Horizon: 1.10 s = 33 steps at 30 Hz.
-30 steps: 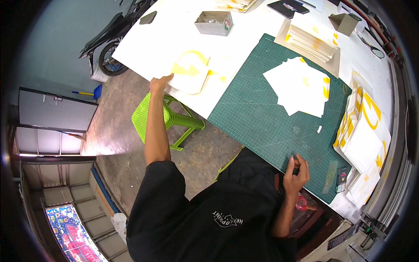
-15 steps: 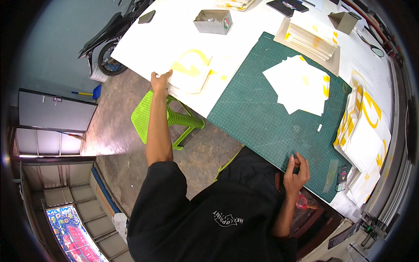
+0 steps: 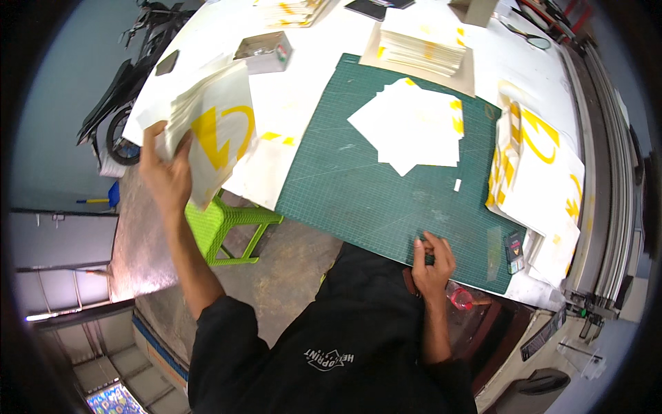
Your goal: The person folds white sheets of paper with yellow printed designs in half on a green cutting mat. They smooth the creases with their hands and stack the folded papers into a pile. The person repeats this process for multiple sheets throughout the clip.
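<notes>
My left hand (image 3: 165, 169) is closed on one edge of a stack of white printed sheets (image 3: 219, 134) with a bold yellow design. The stack stands tilted up over the table's left front edge, its layered edges showing. My right hand (image 3: 433, 261) rests at the near edge of the green cutting mat (image 3: 358, 186), fingers loosely curled, thumb apart, with nothing visible in it. On the mat, ahead of that hand, lies a fanned pile of white sheets (image 3: 410, 127) with yellow marks. A small white piece (image 3: 457, 185) lies beside the pile.
A metal box (image 3: 263, 52) stands beyond the lifted stack. Behind the mat is a thick sheet stack (image 3: 422, 54); more printed sheets (image 3: 541, 172) lie at its right, near a small dark box (image 3: 514, 250). A green stool (image 3: 221, 224) stands below the table's left edge.
My left hand has lifted the printed stack off the table and tilted it upright, showing its yellow face. My right hand stays at the mat's edge. The whole view has shifted.
</notes>
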Each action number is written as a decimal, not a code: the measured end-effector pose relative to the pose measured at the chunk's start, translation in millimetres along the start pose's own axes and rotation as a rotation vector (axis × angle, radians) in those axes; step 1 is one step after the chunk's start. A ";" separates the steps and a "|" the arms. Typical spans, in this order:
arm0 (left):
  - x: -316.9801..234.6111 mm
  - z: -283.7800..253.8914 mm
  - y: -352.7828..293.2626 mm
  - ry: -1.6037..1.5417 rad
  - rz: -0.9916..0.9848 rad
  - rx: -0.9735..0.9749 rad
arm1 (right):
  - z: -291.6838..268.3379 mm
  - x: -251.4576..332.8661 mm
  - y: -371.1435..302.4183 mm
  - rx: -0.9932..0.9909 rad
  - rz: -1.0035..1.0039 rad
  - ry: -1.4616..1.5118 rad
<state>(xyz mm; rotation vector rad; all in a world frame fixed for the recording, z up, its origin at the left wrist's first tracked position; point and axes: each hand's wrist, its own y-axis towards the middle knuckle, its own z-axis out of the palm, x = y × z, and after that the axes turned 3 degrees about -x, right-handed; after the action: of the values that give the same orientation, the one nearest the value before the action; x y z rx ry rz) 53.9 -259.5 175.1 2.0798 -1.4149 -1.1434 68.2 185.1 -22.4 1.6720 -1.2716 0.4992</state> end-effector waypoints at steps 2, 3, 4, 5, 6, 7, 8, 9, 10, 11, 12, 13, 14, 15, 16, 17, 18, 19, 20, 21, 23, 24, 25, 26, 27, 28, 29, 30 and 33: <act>-33.3 -14.0 -0.6 -0.305 -0.070 0.036 | 2.5 5.7 1.7 -0.004 -0.015 0.026; -45.2 -11.7 -3.4 -0.458 -0.105 0.058 | 4.7 11.2 2.1 -0.034 0.023 0.081; -54.9 -8.0 -10.6 -0.603 -0.203 0.064 | 8.2 13.8 -4.3 0.045 0.113 0.191; -67.1 2.7 -18.5 -0.751 -0.296 0.078 | 11.9 13.9 -13.0 0.117 0.207 0.300; -80.3 14.5 -28.6 -0.897 -0.393 0.092 | 15.8 16.2 -19.2 0.189 0.300 0.411; -93.8 34.0 -43.1 -0.974 -0.498 0.135 | 20.9 21.3 -20.4 0.193 0.360 0.669; -109.9 49.0 -58.8 -1.030 -0.601 0.173 | 27.4 32.3 -21.1 0.206 0.418 0.944; -125.1 67.9 -73.2 -1.168 -0.685 0.204 | 31.8 45.6 -18.5 0.213 0.473 1.223; -140.3 89.0 -89.6 -1.314 -0.773 0.242 | 35.2 55.0 -11.6 0.235 0.420 1.313; -156.3 103.0 -105.3 -1.362 -0.816 0.273 | 41.3 49.1 -18.2 0.189 0.357 1.282; -173.0 115.0 -117.7 -1.409 -0.862 0.311 | 44.2 43.1 -22.3 0.140 0.299 1.246; -185.8 127.0 -131.8 -1.462 -0.911 0.305 | 41.5 42.3 -21.4 0.090 0.348 1.293; -195.1 135.5 -144.5 -1.513 -0.963 0.294 | 39.9 40.3 -19.6 0.042 0.395 1.339; -202.9 138.4 -152.6 -1.524 -0.988 0.302 | 38.2 38.3 -17.0 -0.007 0.441 1.385; -207.2 141.3 -156.7 -1.529 -1.018 0.308 | 35.5 38.1 -12.4 -0.048 0.446 1.422; -211.0 144.4 -160.2 -1.533 -1.048 0.314 | 32.2 38.9 -6.2 -0.090 0.450 1.459; -215.0 147.3 -163.5 -1.537 -1.078 0.320 | 28.3 39.8 -1.6 -0.132 0.452 1.496; -217.4 149.4 -165.7 -1.529 -1.077 0.324 | 26.7 40.7 0.5 -0.156 0.437 1.487; -219.8 151.4 -167.8 -1.522 -1.076 0.328 | 25.1 41.5 2.1 -0.180 0.423 1.478; -222.1 153.4 -169.7 -1.515 -1.075 0.332 | 23.5 42.6 4.5 -0.204 0.409 1.469; -225.3 150.1 -175.2 -1.496 -1.069 0.328 | 19.5 52.3 10.7 -0.274 0.564 1.361; -225.8 148.6 -177.6 -1.486 -1.066 0.325 | 18.9 54.4 13.0 -0.307 0.641 1.305; -225.8 147.5 -179.8 -1.483 -1.078 0.321 | 17.4 53.4 13.2 -0.310 0.637 1.302; -224.5 146.0 -181.2 -1.480 -1.091 0.315 | 15.9 52.4 13.1 -0.313 0.634 1.299; -222.9 144.4 -182.4 -1.476 -1.103 0.309 | 14.8 51.9 13.1 -0.314 0.631 1.296; -221.8 144.3 -185.4 -1.482 -1.098 0.315 | 13.4 50.8 12.8 -0.314 0.639 1.283; -220.9 143.4 -187.5 -1.487 -1.092 0.321 | 11.6 51.2 13.2 -0.313 0.648 1.269; -220.1 142.8 -189.8 -1.492 -1.087 0.325 | 10.7 50.4 12.4 -0.311 0.657 1.257; -219.3 140.8 -192.8 -1.500 -1.077 0.337 | 8.7 45.8 8.2 -0.287 0.663 1.241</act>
<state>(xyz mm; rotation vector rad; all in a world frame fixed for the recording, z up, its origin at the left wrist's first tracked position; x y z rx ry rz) 20.7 37.2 48.6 2.1251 -0.6595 -3.5711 76.2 153.9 12.2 0.4013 -0.8019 1.3859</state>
